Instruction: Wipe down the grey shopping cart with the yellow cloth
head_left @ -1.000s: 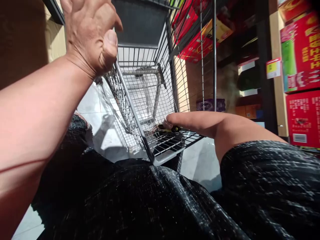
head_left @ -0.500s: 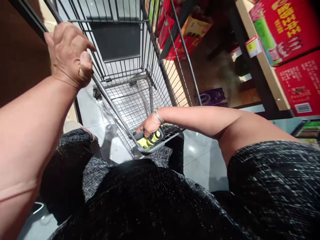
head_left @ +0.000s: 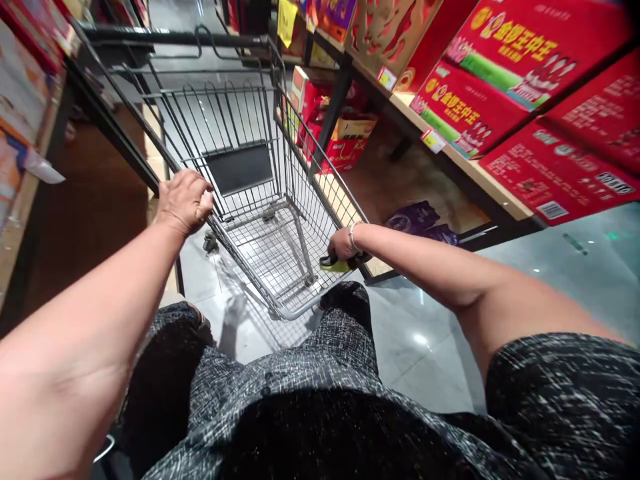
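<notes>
A grey wire shopping cart [head_left: 245, 177] stands in front of me, angled away toward the back. My left hand [head_left: 184, 201] is closed around the cart's upper left rim. Inside the cart near its right front corner, my right hand [head_left: 343, 243] is closed on a small black and yellow-green object [head_left: 337, 265]. Most of that object is covered by the hand, so I cannot make out its kind. A bracelet circles my right wrist. Bare wire mesh shows across the cart's bottom.
Red gift boxes [head_left: 490, 87] are stacked on the wooden shelf to the right. Purple bags [head_left: 413, 220] lie beneath it. Another shelf [head_left: 35, 180] with packages borders the left side. The cart's black handle [head_left: 175, 37] is at the far end, over a shiny tiled floor [head_left: 415, 320].
My right hand has moved right from the cart's near corner, with the black and yellow-green object in it. My left hand still grips the rim. The view has tilted up, showing more of the cart.
</notes>
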`<state>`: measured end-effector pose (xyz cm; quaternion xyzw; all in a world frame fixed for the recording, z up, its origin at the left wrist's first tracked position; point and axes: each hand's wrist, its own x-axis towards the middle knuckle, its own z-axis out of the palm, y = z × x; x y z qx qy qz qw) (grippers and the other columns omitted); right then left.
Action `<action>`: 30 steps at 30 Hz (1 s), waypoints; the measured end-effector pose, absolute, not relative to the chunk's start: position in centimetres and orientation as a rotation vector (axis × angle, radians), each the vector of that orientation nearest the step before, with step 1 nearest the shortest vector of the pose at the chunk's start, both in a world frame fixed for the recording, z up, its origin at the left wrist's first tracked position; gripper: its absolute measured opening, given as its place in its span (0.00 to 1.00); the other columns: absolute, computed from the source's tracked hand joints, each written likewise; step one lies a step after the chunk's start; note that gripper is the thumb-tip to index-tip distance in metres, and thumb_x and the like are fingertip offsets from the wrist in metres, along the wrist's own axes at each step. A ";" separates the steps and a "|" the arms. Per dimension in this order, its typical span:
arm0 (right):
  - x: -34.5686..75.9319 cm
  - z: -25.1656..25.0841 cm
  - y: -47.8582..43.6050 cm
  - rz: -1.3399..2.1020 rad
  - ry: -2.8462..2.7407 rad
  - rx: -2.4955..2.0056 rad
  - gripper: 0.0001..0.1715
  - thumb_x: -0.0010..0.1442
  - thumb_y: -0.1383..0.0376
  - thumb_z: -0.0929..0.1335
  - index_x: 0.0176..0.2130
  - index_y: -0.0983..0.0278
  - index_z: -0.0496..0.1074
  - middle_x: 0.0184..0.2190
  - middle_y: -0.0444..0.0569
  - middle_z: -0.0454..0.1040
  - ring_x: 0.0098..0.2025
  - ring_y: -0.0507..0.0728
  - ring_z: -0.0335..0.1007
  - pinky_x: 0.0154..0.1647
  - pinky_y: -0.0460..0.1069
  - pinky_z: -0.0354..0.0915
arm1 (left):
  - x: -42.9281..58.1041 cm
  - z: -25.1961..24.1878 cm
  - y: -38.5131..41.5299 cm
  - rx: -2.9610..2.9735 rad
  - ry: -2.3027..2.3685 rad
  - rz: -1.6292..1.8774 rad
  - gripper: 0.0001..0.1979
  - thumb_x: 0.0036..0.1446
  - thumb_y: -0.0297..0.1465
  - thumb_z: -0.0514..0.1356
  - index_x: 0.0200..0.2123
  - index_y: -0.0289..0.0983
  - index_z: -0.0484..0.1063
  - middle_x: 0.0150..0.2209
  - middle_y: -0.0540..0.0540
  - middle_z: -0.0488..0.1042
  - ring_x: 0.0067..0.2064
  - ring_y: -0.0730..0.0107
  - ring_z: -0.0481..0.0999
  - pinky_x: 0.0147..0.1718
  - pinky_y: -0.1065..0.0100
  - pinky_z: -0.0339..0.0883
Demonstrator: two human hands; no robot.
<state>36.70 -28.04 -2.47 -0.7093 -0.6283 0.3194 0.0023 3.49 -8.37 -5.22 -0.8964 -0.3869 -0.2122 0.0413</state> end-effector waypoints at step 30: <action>33.0 -6.1 -38.4 0.218 -1.789 -1.600 0.36 0.53 0.70 0.63 0.61 0.58 0.69 0.52 0.50 0.75 0.54 0.59 0.73 0.58 0.56 0.70 | 6.0 -3.4 -16.1 -2.742 -1.543 -0.710 0.21 0.69 0.45 0.48 0.47 0.38 0.73 0.54 0.36 0.71 0.64 0.50 0.61 0.57 0.46 0.57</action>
